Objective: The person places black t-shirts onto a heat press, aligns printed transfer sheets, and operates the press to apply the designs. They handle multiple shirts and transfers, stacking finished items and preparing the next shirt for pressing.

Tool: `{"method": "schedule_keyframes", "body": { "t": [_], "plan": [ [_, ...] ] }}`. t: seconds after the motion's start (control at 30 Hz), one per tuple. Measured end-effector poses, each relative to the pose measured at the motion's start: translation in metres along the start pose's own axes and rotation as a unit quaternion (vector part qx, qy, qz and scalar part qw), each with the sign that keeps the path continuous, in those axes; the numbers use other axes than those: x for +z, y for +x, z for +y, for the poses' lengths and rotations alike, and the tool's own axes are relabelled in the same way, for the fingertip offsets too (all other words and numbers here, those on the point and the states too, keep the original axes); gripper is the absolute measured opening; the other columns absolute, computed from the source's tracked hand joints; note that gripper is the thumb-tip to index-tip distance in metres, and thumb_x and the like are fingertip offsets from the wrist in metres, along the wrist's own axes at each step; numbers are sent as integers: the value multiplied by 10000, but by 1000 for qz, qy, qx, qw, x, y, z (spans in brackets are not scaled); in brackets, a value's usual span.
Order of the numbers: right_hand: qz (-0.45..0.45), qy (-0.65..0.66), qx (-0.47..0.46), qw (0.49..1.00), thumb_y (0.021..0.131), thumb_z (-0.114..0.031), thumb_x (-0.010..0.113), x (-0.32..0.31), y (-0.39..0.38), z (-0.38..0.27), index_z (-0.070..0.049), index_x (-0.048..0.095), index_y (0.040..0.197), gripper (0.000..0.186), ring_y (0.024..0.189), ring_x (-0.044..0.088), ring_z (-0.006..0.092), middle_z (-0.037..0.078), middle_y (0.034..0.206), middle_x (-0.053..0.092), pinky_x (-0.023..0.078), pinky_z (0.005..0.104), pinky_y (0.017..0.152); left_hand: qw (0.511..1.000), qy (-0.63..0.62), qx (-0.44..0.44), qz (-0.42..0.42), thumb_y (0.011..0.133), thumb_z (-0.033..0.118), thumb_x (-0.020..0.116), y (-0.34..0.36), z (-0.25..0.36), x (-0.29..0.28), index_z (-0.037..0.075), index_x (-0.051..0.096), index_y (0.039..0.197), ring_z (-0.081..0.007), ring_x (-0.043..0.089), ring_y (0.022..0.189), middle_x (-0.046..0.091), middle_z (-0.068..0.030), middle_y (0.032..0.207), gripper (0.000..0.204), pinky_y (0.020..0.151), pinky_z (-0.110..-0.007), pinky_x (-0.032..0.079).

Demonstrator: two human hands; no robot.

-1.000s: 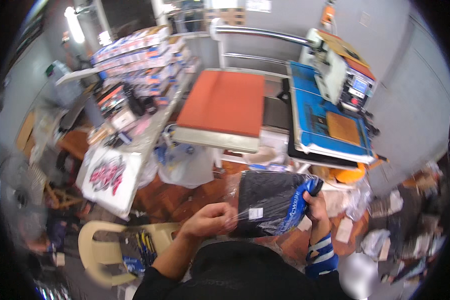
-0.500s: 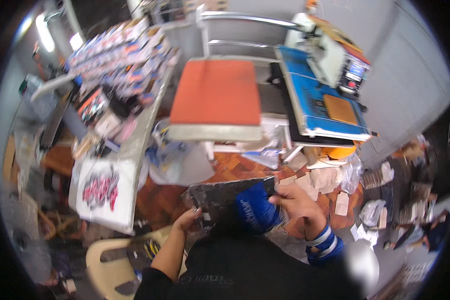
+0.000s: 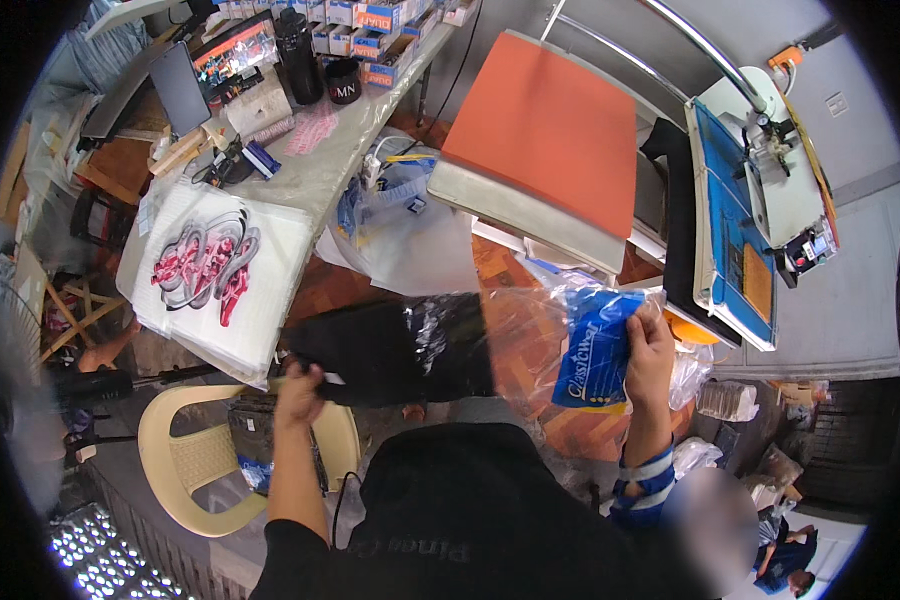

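At eight o'clock, left fingers clenched on black cloth have drawn it partway from the clear bag, its blue end pinched by right fingers at three.

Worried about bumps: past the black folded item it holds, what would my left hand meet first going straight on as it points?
Past the black folded item, the left hand would probably meet the table edge first, though depth is unclear.
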State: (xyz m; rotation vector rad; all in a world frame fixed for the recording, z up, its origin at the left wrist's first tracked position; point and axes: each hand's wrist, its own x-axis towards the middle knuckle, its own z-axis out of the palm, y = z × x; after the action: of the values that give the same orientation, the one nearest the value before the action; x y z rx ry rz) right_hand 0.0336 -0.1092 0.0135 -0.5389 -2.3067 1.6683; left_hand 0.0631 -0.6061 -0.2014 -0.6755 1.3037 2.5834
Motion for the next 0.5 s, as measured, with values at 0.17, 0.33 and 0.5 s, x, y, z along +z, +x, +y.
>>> {"method": "schedule_keyframes", "body": {
  "t": [0.17,0.33,0.5],
  "plan": [
    [-254,295,338,857,914,-287,760,64,33,114,-54,644,1219,401,880,672,159,26,1023,700,558,309,825,944,329,-22,-29,932,13,677,-30,102,22,-6,712,1106,-133,649,862,722,-4,961,179,816,-312,534],
    [-346,75,324,878,873,-23,683,195,82,163,-22,648,1176,305,812,685,194,68,972,701,582,342,783,810,577,-56,88,902,67,692,-64,112,61,-32,709,1106,-116,595,811,711,-45,869,228,770,-313,494],
    [-231,469,330,786,905,-37,629,295,155,248,-18,613,1139,235,901,670,233,108,1023,674,574,389,888,819,554,-105,108,899,96,706,-95,89,78,-28,709,1126,-146,613,772,731,-87,850,259,750,-323,506]
  ]
}}
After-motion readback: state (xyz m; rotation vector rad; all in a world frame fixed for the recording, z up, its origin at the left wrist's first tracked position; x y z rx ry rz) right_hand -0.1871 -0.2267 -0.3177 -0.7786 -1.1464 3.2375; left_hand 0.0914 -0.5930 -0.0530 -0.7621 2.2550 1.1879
